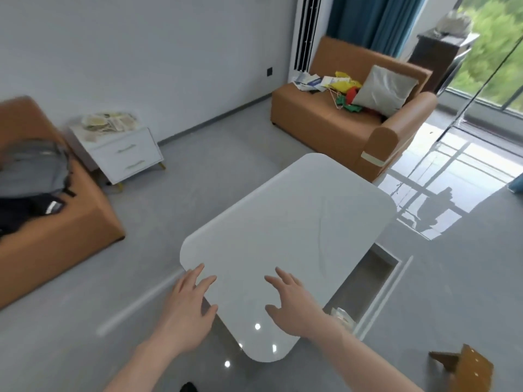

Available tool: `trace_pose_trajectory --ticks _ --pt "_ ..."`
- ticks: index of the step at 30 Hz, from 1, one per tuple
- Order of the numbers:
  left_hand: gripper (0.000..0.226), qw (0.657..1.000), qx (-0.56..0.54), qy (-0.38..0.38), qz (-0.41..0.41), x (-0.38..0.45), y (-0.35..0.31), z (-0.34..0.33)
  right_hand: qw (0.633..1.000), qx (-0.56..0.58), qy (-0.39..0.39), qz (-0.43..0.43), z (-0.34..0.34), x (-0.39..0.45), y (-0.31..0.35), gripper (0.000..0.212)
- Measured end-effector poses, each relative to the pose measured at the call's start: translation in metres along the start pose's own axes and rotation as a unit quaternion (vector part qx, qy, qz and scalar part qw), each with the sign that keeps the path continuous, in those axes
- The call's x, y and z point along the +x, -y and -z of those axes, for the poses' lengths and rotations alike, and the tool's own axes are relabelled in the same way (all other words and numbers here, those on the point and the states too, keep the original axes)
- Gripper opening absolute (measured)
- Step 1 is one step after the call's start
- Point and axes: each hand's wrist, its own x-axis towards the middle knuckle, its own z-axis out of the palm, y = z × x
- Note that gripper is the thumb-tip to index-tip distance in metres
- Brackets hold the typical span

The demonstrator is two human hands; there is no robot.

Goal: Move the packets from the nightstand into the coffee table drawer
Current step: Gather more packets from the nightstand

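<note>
Both hands, left hand (185,305) and right hand (294,305), are hovering spread and empty over the coffee table (283,222), open drawer (368,284) sitting at 4 o'clock, so I'm reading this as between trips, with the next move calling for walking to the packets (109,123) piled on the nightstand (124,154) at 10 o'clock.

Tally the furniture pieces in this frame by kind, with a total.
Orange sofas: 2, one at left, one by the curtain
White nightstand: 1, packets piled on top
White coffee table: 1, drawer open
Dark cabinet by the window: 1
Total: 5
</note>
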Motion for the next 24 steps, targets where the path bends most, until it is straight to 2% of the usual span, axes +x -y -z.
trace_pose_trajectory --ticks 4,8,10,17,24 --pt "0.066 0.998 0.041 -0.01 0.039 -0.009 0.095 0.06 0.999 0.016 0.0 0.033 -0.016 0.049 0.102 0.07" --pt "0.071 0.997 0.041 -0.015 0.064 -0.005 0.172 0.106 0.997 0.055 -0.007 0.05 -0.03 0.077 0.178 0.069" --pt "0.067 0.997 0.037 -0.021 0.068 0.002 0.201 0.128 0.996 0.069 -0.009 0.057 -0.032 0.088 0.209 0.068" --pt "0.063 0.997 -0.001 -0.061 0.047 0.065 0.245 0.191 0.996 0.037 -0.03 0.074 0.007 0.151 0.266 0.068" --pt "0.058 0.994 0.01 -0.097 0.048 0.155 0.281 0.259 0.994 0.019 -0.032 0.105 0.047 0.264 0.317 0.066"
